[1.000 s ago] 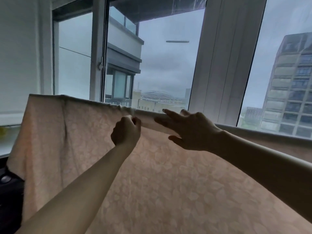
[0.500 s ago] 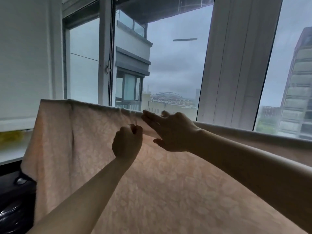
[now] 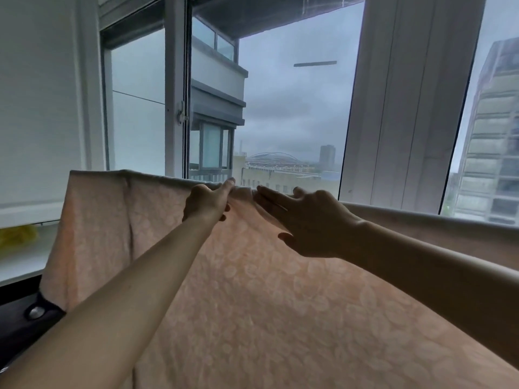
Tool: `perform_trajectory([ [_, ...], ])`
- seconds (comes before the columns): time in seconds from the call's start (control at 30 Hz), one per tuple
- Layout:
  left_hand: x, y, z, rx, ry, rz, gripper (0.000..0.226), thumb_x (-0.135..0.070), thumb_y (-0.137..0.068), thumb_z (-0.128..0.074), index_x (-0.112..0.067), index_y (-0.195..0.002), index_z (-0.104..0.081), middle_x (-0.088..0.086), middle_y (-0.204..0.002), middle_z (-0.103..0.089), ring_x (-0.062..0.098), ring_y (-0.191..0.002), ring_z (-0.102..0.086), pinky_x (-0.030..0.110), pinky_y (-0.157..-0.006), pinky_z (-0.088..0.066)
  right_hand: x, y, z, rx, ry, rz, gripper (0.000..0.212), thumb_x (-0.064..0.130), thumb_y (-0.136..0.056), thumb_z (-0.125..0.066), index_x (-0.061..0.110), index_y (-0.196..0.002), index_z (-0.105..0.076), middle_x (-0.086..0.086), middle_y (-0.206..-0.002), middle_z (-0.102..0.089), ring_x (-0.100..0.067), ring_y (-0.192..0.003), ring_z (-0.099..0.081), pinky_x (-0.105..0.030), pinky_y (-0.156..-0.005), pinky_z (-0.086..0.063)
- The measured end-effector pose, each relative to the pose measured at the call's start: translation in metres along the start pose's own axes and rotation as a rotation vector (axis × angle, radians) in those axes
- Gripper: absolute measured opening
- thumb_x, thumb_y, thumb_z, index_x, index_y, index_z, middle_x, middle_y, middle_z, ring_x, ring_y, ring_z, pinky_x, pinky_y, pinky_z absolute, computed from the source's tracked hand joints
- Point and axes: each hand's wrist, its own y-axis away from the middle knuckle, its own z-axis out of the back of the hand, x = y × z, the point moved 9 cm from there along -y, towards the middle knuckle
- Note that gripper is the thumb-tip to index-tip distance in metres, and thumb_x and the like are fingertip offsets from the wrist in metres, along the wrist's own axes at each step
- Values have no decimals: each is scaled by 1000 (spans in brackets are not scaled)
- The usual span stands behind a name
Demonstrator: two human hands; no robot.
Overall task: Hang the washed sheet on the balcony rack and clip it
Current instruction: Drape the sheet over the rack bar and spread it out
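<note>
No readable text, label, brand, number or sign shows anywhere.

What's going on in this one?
A person is hanging a peach patterned sheet in front of a window. The sheet is already draped over a line or bar that it hides, its top fold running across the view. Both hands are at that fold: the left hand reaches onto the top edge with a finger extended, and the right hand lies flat with straight fingers on the fabric beside it. No clips are in view.
</note>
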Motion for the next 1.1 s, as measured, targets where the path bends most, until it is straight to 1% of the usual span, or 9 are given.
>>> perform_trajectory([
  [0.07,1,-4,-4,41,92,-3,34,-45,-93,-55,-13,-88,-63,2,-73,-67,13,-58,-63,20,-50,-46,-1,0,1,3,-8,-28,75,50,-97,-33,27,-151,14,2,-161,5,-25,-108,-53,-29,-61,-39],
  [0.13,-2,-5,-3,36,82,-89,31,-35,-97,-53,-7,-92,-65,5,-75,-67,13,-56,-61,18,-45,-45,-2,-1,1,3,-15,-60,73,48,-98,-32,29,-151,14,2,-161,5,-26,-113,-52,-28,-61,-35],
  [0.2,-5,-4,8,-58,-143,-242,30,-32,-98,-50,-8,-87,-65,6,-73,-66,17,-60,-62,26,-52,-50,-2,-5,1,-16,-5,-78,72,50,-97,-33,30,-152,9,0,-161,-4,-27,-111,-55,-28,-61,-37],
  [0.3,7,-2,24,-147,-399,-307,31,-33,-94,-51,-12,-72,-59,2,-65,-61,19,-59,-59,25,-55,-40,-2,-11,0,-48,23,-88,73,53,-94,-37,28,-153,-4,-3,-159,-20,-27,-99,-63,-28,-58,-44],
  [0.47,19,-4,27,-109,-395,-322,33,-35,-94,-49,-14,-72,-61,0,-63,-60,16,-57,-58,24,-53,-35,8,-23,-1,-43,17,-70,74,55,-95,-33,29,-152,5,-3,-161,-8,-30,-116,-55,-30,-63,-48],
  [0.6,34,-8,20,-39,-348,-259,31,-37,-93,-49,-15,-77,-63,0,-70,-67,17,-63,-64,27,-58,-46,16,-29,2,-19,-16,-48,72,54,-96,-31,33,-151,10,-1,-161,7,-30,-124,-46,-31,-68,-45],
  [0.7,36,-7,28,-82,-275,-247,31,-35,-93,-50,-15,-74,-63,0,-68,-67,16,-60,-64,29,-60,-50,22,-38,3,-16,-10,-28,72,55,-96,-31,34,-151,10,1,-161,11,-31,-128,-42,-29,-65,-39],
  [0.9,30,2,29,-87,-198,-338,36,-32,-95,-48,-17,-63,-56,1,-60,-63,16,-53,-62,29,-56,-50,31,-58,-3,-17,-3,9,76,58,-94,-34,30,-152,4,1,-161,7,-26,-116,-49,-27,-59,-38],
  [1.1,40,-3,26,-20,-47,-313,35,-31,-93,-50,-13,-66,-62,5,-60,-65,20,-56,-66,45,-63,-58,40,-88,-7,-3,-13,11,77,55,-94,-37,27,-152,6,1,-161,3,-24,-112,-51,-26,-60,-37],
])
